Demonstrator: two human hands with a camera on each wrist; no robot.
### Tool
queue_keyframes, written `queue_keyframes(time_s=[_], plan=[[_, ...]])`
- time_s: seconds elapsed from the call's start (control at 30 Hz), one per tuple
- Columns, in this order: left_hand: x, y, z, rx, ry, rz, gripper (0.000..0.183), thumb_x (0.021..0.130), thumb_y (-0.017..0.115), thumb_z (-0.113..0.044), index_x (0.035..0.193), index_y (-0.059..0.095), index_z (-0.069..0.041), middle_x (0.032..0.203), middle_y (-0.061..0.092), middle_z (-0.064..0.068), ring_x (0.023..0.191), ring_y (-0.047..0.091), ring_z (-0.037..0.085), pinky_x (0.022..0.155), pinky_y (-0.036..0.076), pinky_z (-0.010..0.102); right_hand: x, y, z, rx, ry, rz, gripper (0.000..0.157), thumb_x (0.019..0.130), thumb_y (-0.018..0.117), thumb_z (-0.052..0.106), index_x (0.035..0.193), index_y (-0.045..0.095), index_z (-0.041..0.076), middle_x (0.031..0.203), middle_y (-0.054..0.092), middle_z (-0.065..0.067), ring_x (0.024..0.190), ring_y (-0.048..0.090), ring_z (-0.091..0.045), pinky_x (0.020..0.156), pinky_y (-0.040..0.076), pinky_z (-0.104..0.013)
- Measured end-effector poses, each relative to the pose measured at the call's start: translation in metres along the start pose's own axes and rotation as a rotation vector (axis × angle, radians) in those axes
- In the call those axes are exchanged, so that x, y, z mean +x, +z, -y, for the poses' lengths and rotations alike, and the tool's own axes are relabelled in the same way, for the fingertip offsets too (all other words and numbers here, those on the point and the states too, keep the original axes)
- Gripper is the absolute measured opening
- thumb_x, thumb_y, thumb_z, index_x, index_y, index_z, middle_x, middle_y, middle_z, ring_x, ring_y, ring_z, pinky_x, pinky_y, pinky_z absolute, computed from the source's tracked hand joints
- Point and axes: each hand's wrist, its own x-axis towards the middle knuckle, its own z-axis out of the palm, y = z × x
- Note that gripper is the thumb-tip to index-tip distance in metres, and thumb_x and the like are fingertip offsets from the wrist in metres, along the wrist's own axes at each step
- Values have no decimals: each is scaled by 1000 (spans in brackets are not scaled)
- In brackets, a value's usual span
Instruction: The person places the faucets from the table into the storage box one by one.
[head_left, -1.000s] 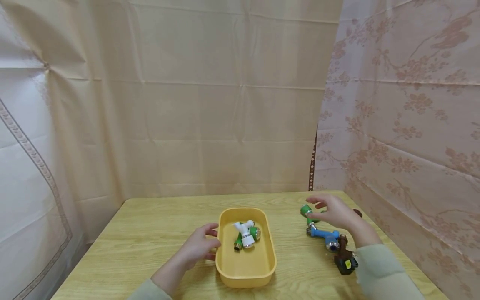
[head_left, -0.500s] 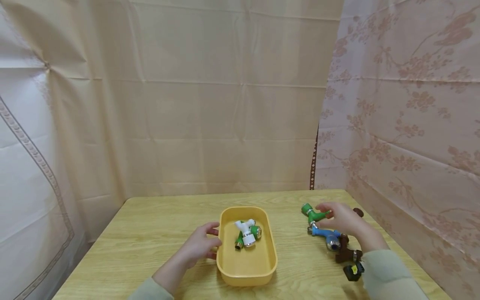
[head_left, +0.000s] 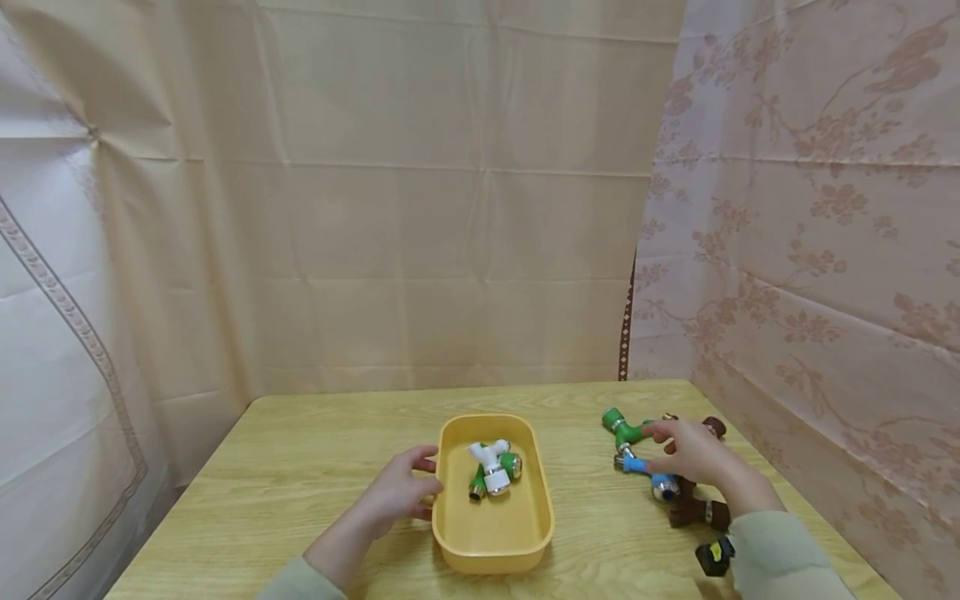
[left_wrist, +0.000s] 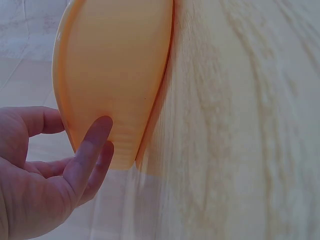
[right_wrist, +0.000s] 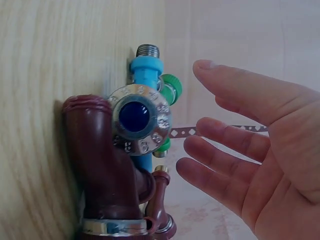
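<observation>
My left hand is beside a yellow plastic tub, with relaxed fingers at its left wall. The left wrist view has the thumb and fingers around the tub's end. Inside the tub lie a white tap and green tap parts. On the right, my right hand hovers above a blue tap, fingers loosely bent and holding nothing. In the right wrist view a gap separates it from the blue tap. A green tap lies beyond, a brown tap nearer.
Another brown tap lies near the table's right edge, partly behind the right hand. A small black device hangs by the right sleeve. Curtains stand behind and right of the wooden table.
My right hand has moved right and lower, from over the green tap to over the blue one. The small black device has shifted along with the arm. My left hand and the tub stay put.
</observation>
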Motion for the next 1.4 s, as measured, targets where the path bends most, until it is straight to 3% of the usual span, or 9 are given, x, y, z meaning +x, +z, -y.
queue_keyframes(time_s=[0.3,0.6,1.1,1.4], plan=[[1,0,0,1,-3,8,73,86,64,3,152,32,9,136,44,32,93,67,32,69,65,43,-4,5,-5,8,16,23,57,81,86,17,131,63,0,115,65,-20,100,65,-36,74,61,-46],[1,0,0,-6,-1,14,73,86,63,3,152,32,10,135,44,32,93,67,33,71,65,45,-7,7,-7,41,53,61,59,80,87,18,132,63,1,116,65,-15,101,65,-33,82,59,-51],[-1,1,0,-4,3,5,74,85,63,3,152,32,10,135,44,33,93,67,33,70,65,47,-4,20,-8,47,30,51,54,77,89,18,125,68,6,110,67,-9,99,66,-30,83,60,-49],[-1,2,1,-19,9,5,74,84,63,4,151,32,10,135,43,33,93,66,34,70,65,48,-1,24,1,68,-27,55,55,77,89,17,126,69,4,110,68,-9,99,66,-29,84,60,-49]])
